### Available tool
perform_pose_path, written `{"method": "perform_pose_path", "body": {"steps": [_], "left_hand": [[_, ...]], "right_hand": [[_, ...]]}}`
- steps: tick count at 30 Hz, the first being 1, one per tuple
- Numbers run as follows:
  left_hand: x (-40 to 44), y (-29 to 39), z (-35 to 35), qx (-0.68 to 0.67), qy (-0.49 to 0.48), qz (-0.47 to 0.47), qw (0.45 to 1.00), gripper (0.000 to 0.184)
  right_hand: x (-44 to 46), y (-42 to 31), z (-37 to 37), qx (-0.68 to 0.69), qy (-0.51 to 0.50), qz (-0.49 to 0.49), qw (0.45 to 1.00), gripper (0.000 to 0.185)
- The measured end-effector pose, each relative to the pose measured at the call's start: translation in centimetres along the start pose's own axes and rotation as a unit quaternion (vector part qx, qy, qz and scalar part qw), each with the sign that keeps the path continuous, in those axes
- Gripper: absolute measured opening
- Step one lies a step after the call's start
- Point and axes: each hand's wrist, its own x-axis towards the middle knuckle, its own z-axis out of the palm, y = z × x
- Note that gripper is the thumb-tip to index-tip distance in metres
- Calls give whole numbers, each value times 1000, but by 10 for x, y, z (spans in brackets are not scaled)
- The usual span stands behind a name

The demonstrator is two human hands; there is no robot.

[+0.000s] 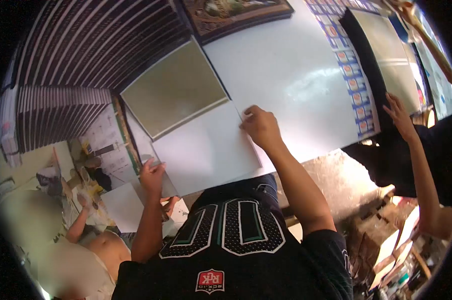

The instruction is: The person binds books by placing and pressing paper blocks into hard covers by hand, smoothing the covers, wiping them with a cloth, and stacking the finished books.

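Note:
A white sheet or board lies on the tabletop in front of me, and a flat olive-brown panel with a pale strip along its near edge rests across its far part. My left hand is at the sheet's left edge, fingers slightly apart with nothing visible between them. At the right edge of the sheet, my right hand has its fingers curled, with the fingertips pinched at that edge. The exact contact under those fingers is partly hidden.
Tall stacks of dark-edged boards stand at the far left. A framed picture lies at the back of the white table. A co-worker's hand touches a dark-sided stack at right. Another person sits low at left; cardboard boxes are lower right.

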Motion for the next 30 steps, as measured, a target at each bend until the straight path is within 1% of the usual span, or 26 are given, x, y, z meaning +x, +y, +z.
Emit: {"method": "perform_pose_path", "body": {"steps": [2, 4, 5, 6, 8, 9, 11, 12, 14, 15, 17, 18, 20, 21, 22, 23, 24, 25, 26, 28, 30], "left_hand": [[-7, 16, 3, -13, 17, -7, 1000, 53], [-10, 23, 4, -5, -3, -29, 1000, 52], [-12, 27, 4, 31, 4, -24, 999, 51], [-13, 25, 4, 30, 7, -30, 999, 51], [-13, 22, 6, 38, 12, -14, 999, 51], [-14, 21, 6, 34, 18, -20, 999, 51], [-15, 24, 5, 50, 3, 12, 999, 51], [-14, 21, 3, 47, 6, 9, 999, 51], [-11, 16, 4, 35, 5, -9, 999, 51], [-9, 12, 5, 32, 6, -9, 999, 51], [-5, 5, 4, 17, -5, -27, 999, 50], [-5, 0, 3, 17, 1, -30, 999, 50], [-5, 0, 4, 7, -22, -26, 999, 51], [-7, 6, 6, 50, -8, -6, 999, 49], [-5, 1, 3, 203, 12, 122, 971, 49], [-8, 5, 7, 19, -8, -12, 1000, 49], [-14, 31, 2, 64, -10, -25, 998, 48], [-15, 31, 3, 33, -3, -36, 999, 46], [-12, 27, 4, 28, 9, -39, 999, 46], [-17, 16, 8, -4, 4, -21, 1000, 48], [-17, 23, 6, -13, 12, -16, 1000, 50]], "right_hand": [[0, -7, -1, -15, -12, 3, 1000, 32], [1, -6, 1, -30, -12, 24, 999, 31], [0, -9, 1, -25, -17, 46, 998, 30], [-1, -8, 3, -27, -24, 45, 998, 30], [1, -7, 3, -29, -16, 4, 999, 30], [3, -7, 2, -32, -23, 0, 999, 30], [6, -10, 1, -50, -40, -2, 998, 31], [7, -12, 1, -53, -43, -4, 998, 31], [10, -23, -4, -116, -65, -24, 991, 36], [12, -24, -4, -119, -65, -27, 990, 36], [18, -23, -5, -157, -106, -50, 981, 40], [19, -21, -4, -156, -111, -55, 980, 40], [20, -13, -5, -151, -88, -86, 981, 39], [24, -4, -4, -145, -90, -93, 981, 41], [27, 3, -1, -138, -99, -103, 980, 42], [30, 0, -1, -138, -120, -80, 980, 42], [29, -7, -2, -139, -137, -52, 979, 43], [26, -15, -2, -124, -151, -32, 980, 44], [26, -20, -5, -113, -156, -11, 981, 44], [25, -7, -5, -112, -158, -41, 980, 44], [25, -6, -1, -114, -163, -69, 978, 45]]}}
